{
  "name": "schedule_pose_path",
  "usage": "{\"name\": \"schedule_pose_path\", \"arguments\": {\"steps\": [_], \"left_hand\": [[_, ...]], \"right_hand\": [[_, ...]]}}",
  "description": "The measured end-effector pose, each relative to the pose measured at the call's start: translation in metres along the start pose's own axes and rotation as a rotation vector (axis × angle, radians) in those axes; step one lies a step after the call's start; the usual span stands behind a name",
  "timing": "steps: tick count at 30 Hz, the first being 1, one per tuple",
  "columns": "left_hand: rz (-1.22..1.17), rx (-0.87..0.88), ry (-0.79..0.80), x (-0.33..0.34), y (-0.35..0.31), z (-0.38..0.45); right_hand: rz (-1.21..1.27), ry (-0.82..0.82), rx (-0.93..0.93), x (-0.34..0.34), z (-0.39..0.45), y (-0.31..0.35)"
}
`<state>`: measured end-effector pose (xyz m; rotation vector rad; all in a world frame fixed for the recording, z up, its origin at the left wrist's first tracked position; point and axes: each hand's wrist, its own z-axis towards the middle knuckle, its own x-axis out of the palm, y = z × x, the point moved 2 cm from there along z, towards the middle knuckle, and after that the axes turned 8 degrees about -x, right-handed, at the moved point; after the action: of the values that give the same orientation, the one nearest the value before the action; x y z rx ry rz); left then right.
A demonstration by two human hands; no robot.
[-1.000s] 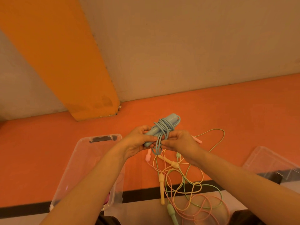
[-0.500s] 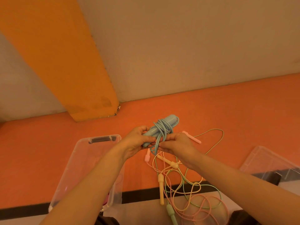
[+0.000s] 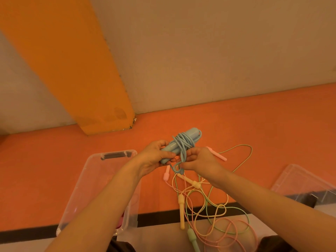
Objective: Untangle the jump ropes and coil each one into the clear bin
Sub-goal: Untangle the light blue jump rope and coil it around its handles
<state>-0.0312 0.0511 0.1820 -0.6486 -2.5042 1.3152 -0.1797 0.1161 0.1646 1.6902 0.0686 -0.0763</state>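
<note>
I hold a light blue jump rope (image 3: 183, 142) above the orange floor, its cord wound around its two handles. My left hand (image 3: 154, 157) grips the handles' lower end. My right hand (image 3: 198, 160) pinches the loose blue cord loop hanging below the bundle. Beneath my hands a tangle of yellow, green and pink ropes (image 3: 214, 211) lies on the floor, with a yellow handle (image 3: 181, 210), a green handle (image 3: 192, 239) and pink handles (image 3: 217, 154) showing. The clear bin (image 3: 94, 179) stands open at the left, partly hidden by my left forearm.
A clear lid (image 3: 301, 180) lies on the floor at the right. An orange pillar (image 3: 72, 70) and a beige wall rise behind. A black stripe (image 3: 158, 218) crosses the floor near me. Something pink shows inside the bin by my forearm.
My right hand has drawn the loose blue cord loop lower beneath the bundle. The bundle and my left hand have hardly moved.
</note>
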Motion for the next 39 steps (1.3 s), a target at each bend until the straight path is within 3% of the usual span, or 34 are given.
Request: {"name": "schedule_pose_path", "arguments": {"steps": [10, 26, 35, 39], "left_hand": [[0.047, -0.006, -0.009, -0.005, -0.004, -0.004], [0.009, -0.008, -0.015, -0.008, -0.009, -0.007], [-0.026, 0.02, -0.048, -0.003, -0.01, -0.007], [-0.058, 0.047, -0.074, -0.003, -0.011, -0.006]], "right_hand": [[-0.025, 0.177, -0.039, -0.006, -0.001, 0.003], [-0.033, 0.076, -0.094, -0.01, 0.001, 0.0], [-0.045, -0.11, 0.018, -0.015, 0.004, -0.007], [0.077, -0.068, 0.201, -0.015, 0.004, -0.006]]}}
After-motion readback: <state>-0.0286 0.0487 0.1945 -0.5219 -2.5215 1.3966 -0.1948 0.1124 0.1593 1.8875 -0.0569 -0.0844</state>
